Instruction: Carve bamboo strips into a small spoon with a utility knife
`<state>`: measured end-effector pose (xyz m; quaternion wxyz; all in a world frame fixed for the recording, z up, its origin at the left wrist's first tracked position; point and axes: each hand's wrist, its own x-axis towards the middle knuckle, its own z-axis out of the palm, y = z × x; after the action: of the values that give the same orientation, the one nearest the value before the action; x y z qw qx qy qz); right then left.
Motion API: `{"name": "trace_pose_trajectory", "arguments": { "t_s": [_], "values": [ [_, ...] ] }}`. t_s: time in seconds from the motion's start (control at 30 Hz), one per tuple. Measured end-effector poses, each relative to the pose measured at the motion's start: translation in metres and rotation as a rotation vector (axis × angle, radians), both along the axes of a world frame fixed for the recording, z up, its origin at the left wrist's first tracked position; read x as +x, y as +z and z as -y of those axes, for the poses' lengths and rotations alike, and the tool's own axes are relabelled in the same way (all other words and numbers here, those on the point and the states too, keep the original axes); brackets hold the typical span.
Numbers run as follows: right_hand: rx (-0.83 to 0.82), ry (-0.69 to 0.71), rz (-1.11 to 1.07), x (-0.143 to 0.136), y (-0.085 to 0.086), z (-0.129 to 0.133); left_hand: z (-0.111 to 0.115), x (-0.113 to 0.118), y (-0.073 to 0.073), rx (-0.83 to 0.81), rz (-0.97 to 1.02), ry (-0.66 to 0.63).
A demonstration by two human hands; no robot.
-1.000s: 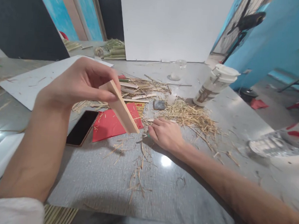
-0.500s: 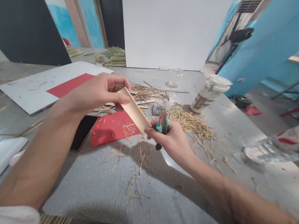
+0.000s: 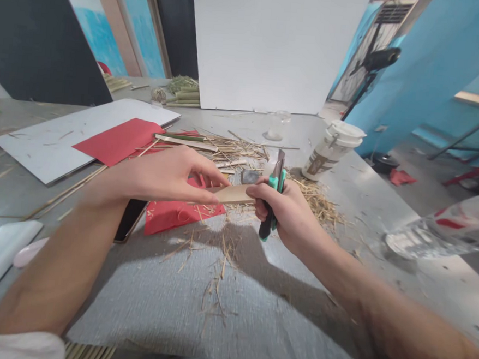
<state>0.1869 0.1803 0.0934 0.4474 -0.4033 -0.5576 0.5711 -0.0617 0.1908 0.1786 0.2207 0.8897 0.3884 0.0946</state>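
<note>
Both hands hold a flat, pale strip of bamboo or wood (image 3: 235,194) over the table. My left hand (image 3: 174,177) grips its left end between thumb and fingers. In my right hand (image 3: 289,205) is a green and black utility knife (image 3: 276,185), its blade pointing up and away; that hand's thumb and fingertips also pinch the strip's right end. Beneath lies a red sheet of paper (image 3: 181,216) with straw shavings on it. A dark phone (image 3: 130,221) is partly hidden by my left forearm.
Loose straw (image 3: 316,198) and thin stalks (image 3: 242,146) lie beyond my hands. A white lidded jar (image 3: 334,148) and a clear plastic bottle (image 3: 436,234) stand or lie to the right. Another red sheet (image 3: 117,138) rests on a white board (image 3: 41,138) at left. A white panel (image 3: 277,51) rises behind.
The strip has gone from a steep slant to nearly level. My left hand has lowered with its end, while the knife in my right hand has turned and shifted slightly right.
</note>
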Motion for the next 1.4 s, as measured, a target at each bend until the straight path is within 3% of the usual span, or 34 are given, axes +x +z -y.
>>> {"name": "trace_pose_trajectory", "arguments": {
  "t_s": [0.1,0.23,0.43,0.6,0.83,1.0,1.3,1.4],
  "values": [
    [-0.012,0.000,0.018,0.002,0.002,0.002,0.008,0.016,-0.004,0.114,0.025,-0.045],
    [-0.024,0.028,-0.021,0.002,0.002,0.005,0.016,0.028,-0.008,0.190,0.048,0.003],
    [-0.024,0.172,-0.120,-0.001,0.000,0.005,0.014,0.028,-0.009,0.071,0.064,0.014],
    [0.000,0.262,-0.016,0.000,-0.004,0.000,0.004,0.027,-0.014,-0.067,0.058,-0.050],
    [0.040,0.224,0.178,0.006,-0.009,-0.017,-0.020,0.023,-0.048,-0.010,-0.069,-0.114],
    [0.027,0.188,0.143,0.008,-0.008,-0.020,-0.028,0.023,-0.067,0.010,-0.087,-0.193],
    [0.028,0.200,0.139,0.009,-0.006,-0.020,-0.022,0.018,-0.046,-0.147,-0.173,-0.220],
    [0.032,0.197,0.125,0.009,-0.005,-0.019,-0.021,0.016,-0.041,-0.118,-0.186,-0.227]
  ]
}}
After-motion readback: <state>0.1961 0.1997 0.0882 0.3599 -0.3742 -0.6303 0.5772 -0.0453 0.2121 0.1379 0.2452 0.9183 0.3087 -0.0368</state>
